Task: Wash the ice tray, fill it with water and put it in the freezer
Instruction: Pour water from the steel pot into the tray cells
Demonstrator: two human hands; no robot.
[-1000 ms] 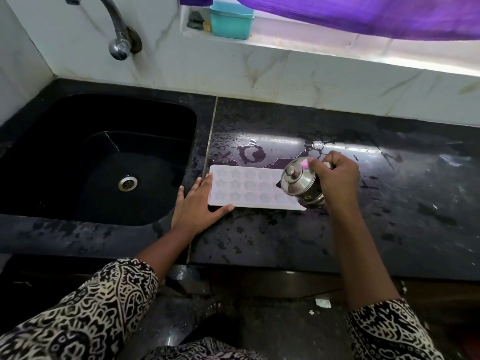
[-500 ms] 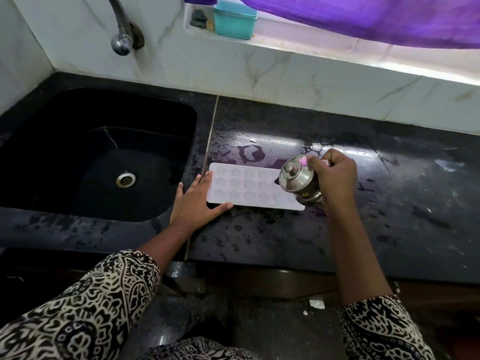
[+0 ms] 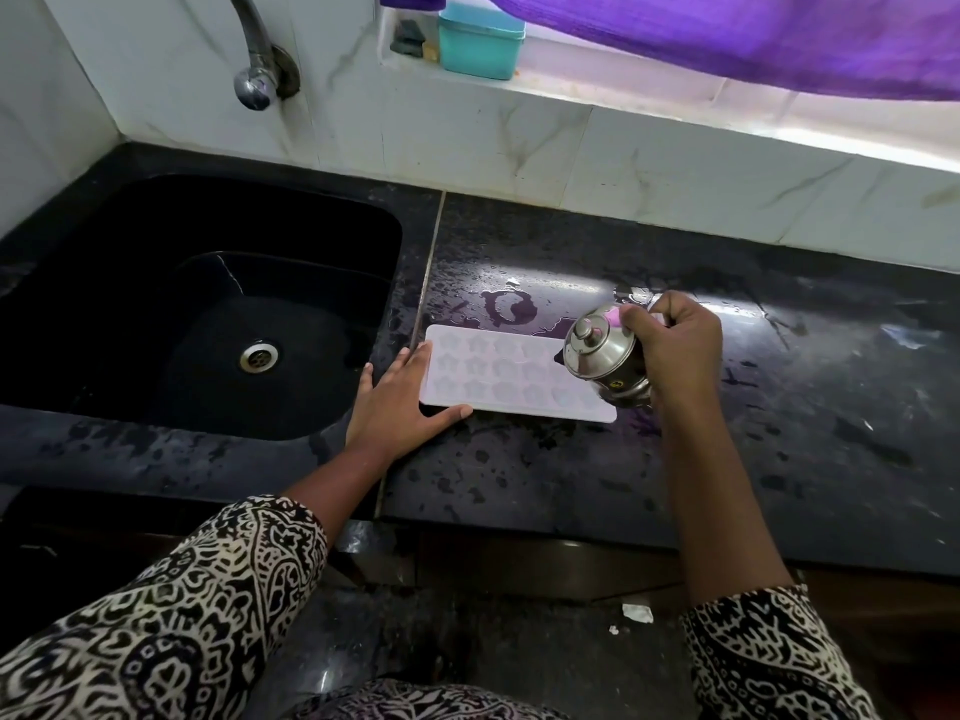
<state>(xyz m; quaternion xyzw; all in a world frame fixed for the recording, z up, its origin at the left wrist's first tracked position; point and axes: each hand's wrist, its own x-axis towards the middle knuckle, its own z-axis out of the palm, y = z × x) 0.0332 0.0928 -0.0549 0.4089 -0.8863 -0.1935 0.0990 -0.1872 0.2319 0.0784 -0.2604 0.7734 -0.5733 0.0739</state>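
One pale ice tray (image 3: pixel 498 371) with star-shaped cavities in three rows lies flat on the wet black stone surface (image 3: pixel 779 459), just right of the seam beside one black sink (image 3: pixel 156 304); whether its cavities hold water cannot be told. The left hand (image 3: pixel 397 407) lies flat, fingers (image 3: pixel 415 358) released and spread, touching the tray's left end, thumb along its near edge. The right hand (image 3: pixel 675 350) has its fingers clenched around one small lidded steel pot (image 3: pixel 605 358), tilted over the tray's right end and hiding that corner. One tap (image 3: pixel 254 70) projects from the wall above the sink. One teal box (image 3: pixel 480 41) stands on the sill under a purple cloth (image 3: pixel 753 39).
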